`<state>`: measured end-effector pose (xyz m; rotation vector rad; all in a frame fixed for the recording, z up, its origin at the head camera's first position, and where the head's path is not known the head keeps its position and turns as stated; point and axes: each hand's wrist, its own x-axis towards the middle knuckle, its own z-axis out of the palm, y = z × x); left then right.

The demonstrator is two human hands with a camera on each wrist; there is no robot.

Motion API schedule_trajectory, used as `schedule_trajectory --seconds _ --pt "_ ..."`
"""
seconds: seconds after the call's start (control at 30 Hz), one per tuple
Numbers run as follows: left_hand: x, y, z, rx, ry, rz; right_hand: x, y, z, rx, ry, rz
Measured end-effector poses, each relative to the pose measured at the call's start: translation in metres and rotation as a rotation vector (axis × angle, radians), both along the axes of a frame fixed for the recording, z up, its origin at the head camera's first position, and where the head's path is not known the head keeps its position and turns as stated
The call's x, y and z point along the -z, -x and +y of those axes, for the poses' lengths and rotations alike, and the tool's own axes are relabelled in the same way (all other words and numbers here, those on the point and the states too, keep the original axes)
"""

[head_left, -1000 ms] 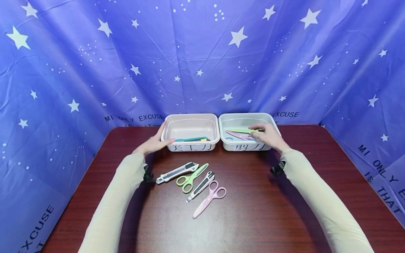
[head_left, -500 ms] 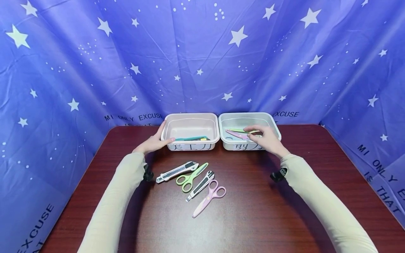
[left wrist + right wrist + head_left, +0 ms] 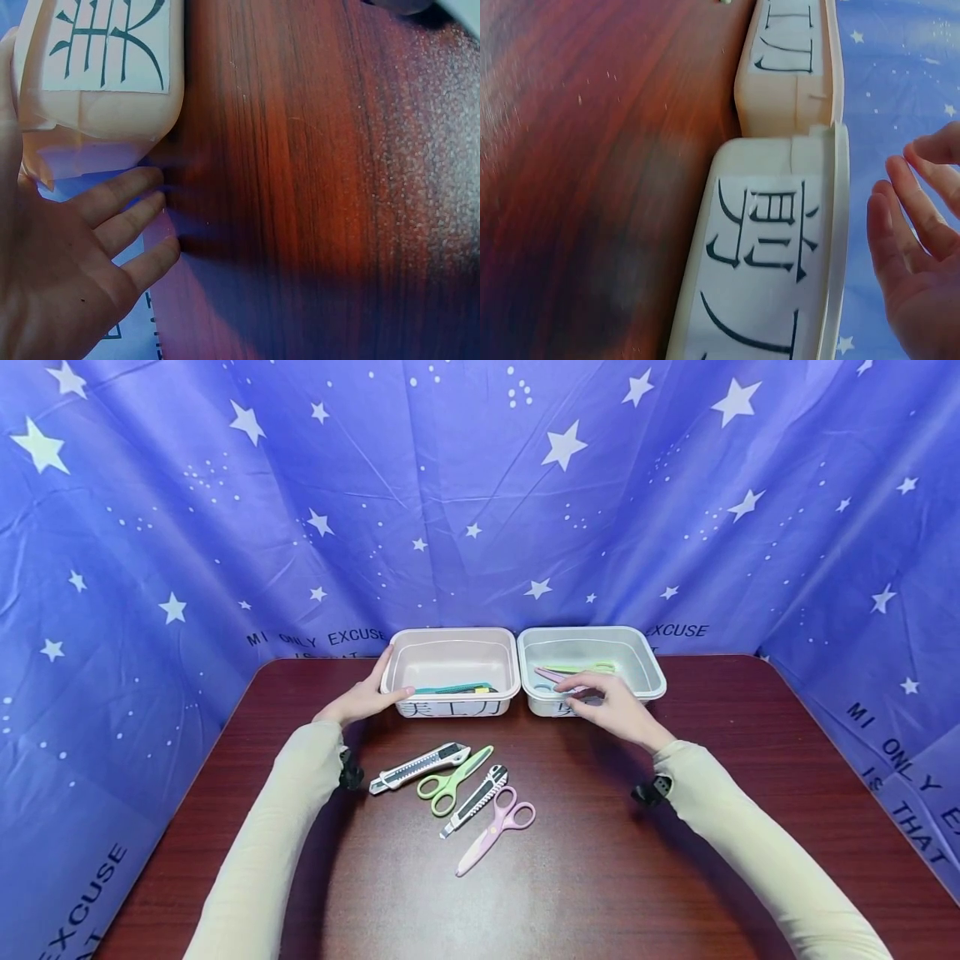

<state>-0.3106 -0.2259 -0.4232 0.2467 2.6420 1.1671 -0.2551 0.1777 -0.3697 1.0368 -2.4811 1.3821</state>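
My left hand (image 3: 363, 700) rests against the left end of the pinkish bin (image 3: 453, 660), thumb at its front rim. In the left wrist view, several fingers (image 3: 124, 221) extend loosely beside the bin's corner. My right hand (image 3: 617, 708) hovers over the front rim of the whitish bin (image 3: 639, 667), its fingers loosely bent and holding nothing. Inside that bin lie green-handled scissors (image 3: 600, 667) and pink scissors (image 3: 550, 673), partly hidden by the hand. A teal tool (image 3: 453, 688) and a yellow-and-black piece (image 3: 482, 691) lie in the pinkish bin.
Nearer on the dark red table (image 3: 600, 877) lie two white-and-black utility knives (image 3: 420, 768), green scissors (image 3: 456, 782) and pink scissors (image 3: 497, 831). Both bins carry paper labels (image 3: 757, 225) on their fronts. A blue star-patterned curtain (image 3: 450, 485) surrounds the table's back and sides.
My right hand has moved left and toward me from inside the whitish bin to its front rim, uncovering the green-handled scissors. The left hand stays at the pinkish bin.
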Motion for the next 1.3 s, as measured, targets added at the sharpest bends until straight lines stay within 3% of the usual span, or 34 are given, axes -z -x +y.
schedule_trajectory --seconds 0.47,0.87,1.3 --pt "0.0 0.001 0.0 0.005 -0.026 0.004 0.014 -0.009 -0.014 -0.121 -0.041 -0.041" --pt "0.0 0.001 0.0 0.0 0.009 -0.005 0.029 -0.019 -0.024 -0.232 -0.114 -0.041" --pt "0.002 0.003 -0.001 0.001 0.007 -0.016 0.08 -0.007 -0.028 -0.41 -0.141 -0.093"
